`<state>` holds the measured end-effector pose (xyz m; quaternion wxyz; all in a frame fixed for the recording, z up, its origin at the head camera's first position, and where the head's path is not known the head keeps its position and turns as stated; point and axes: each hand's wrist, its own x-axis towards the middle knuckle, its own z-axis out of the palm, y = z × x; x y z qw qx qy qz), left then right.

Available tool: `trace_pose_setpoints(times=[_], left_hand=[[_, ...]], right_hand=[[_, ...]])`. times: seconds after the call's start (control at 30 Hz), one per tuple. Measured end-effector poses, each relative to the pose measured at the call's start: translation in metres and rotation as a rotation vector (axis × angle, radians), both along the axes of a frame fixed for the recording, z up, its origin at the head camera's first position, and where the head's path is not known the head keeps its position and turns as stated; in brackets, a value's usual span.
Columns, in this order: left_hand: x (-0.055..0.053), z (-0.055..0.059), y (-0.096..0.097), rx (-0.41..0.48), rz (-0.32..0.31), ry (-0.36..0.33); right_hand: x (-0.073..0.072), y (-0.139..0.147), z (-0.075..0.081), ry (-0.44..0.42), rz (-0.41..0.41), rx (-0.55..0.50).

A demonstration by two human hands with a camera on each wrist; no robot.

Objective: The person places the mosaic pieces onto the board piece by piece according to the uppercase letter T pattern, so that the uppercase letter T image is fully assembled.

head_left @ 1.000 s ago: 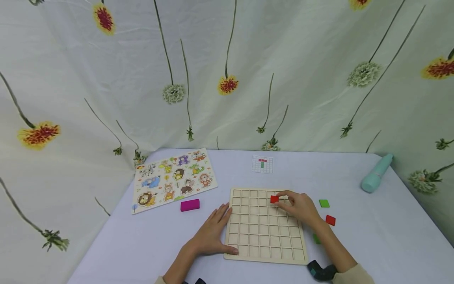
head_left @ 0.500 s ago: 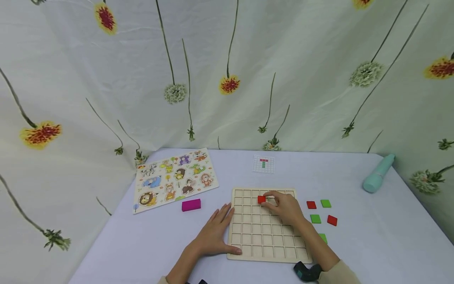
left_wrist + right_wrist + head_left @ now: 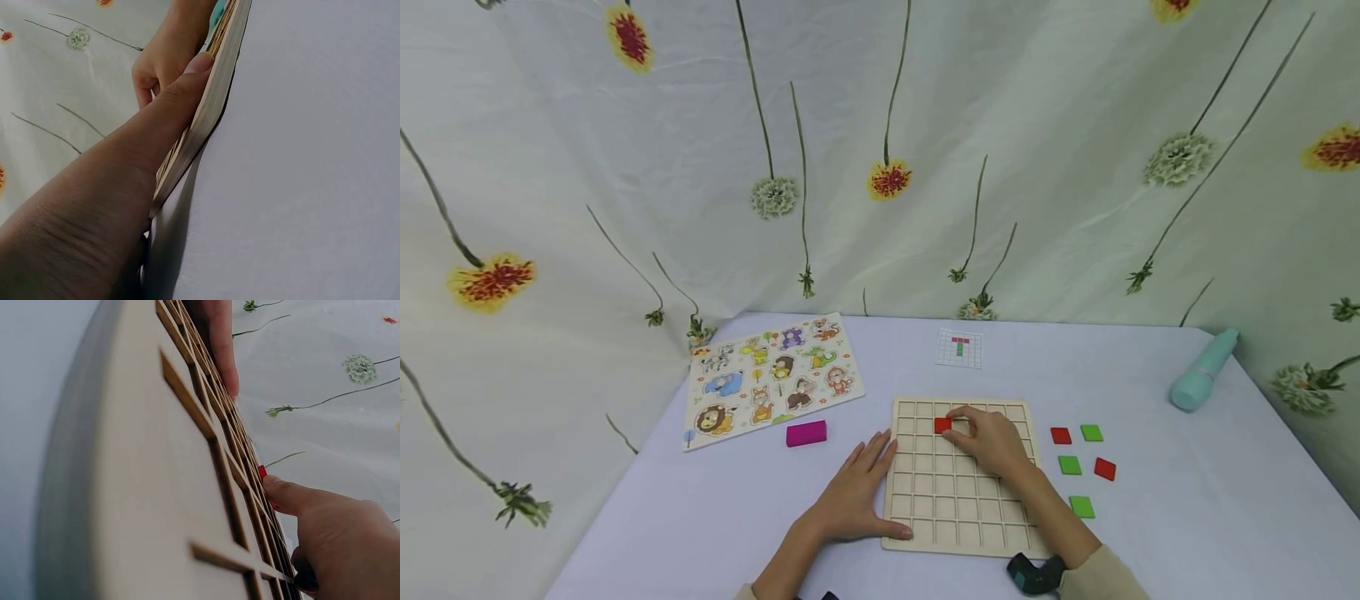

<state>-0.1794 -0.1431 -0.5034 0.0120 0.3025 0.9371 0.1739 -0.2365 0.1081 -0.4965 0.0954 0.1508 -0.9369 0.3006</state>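
Note:
A wooden grid board (image 3: pixel 946 485) lies on the white table. My left hand (image 3: pixel 852 493) rests along its left edge, fingers spread and straight, the thumb on the near left corner. Between thumb and fingertips my right hand (image 3: pixel 991 442) pinches a red square tile (image 3: pixel 943 426), over the second row from the far edge, left of the board's middle. In the right wrist view a bit of the red tile (image 3: pixel 262 470) shows beside the thumb. Whether the tile sits down in a cell cannot be made out.
Right of the board lie green tiles (image 3: pixel 1082 507) and red tiles (image 3: pixel 1105 469). Behind it is a card (image 3: pixel 959 348) printed with a red and green T. An animal puzzle (image 3: pixel 775 379) and a magenta block (image 3: pixel 807 433) lie left; a teal cylindrical object (image 3: pixel 1204 371) lies far right.
My right hand has carried the red tile leftward across the board's far rows and slightly nearer. The tiles on the right have come out from behind the arm. My left hand stays on the board.

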Motion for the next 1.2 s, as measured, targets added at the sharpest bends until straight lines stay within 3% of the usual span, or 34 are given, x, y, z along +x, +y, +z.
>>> trace_pose_setpoints(times=[0.3,0.57,0.7,0.87,1.2], left_hand=[[0.003,0.003,0.000,0.026,0.001,-0.033],[0.005,0.004,0.000,0.148,0.003,-0.127],[0.006,0.002,0.001,0.123,-0.001,-0.089],[0.005,0.000,0.002,0.086,-0.021,-0.023],[0.005,0.002,0.001,0.076,-0.024,-0.017]], right_hand=[[-0.001,0.000,0.000,0.020,0.005,0.016],[0.001,0.007,0.002,0.007,0.031,-0.004],[0.005,0.016,0.004,-0.003,0.033,-0.038],[0.009,0.039,0.005,0.008,0.043,-0.071],[0.020,0.113,0.003,0.004,0.030,-0.088]])
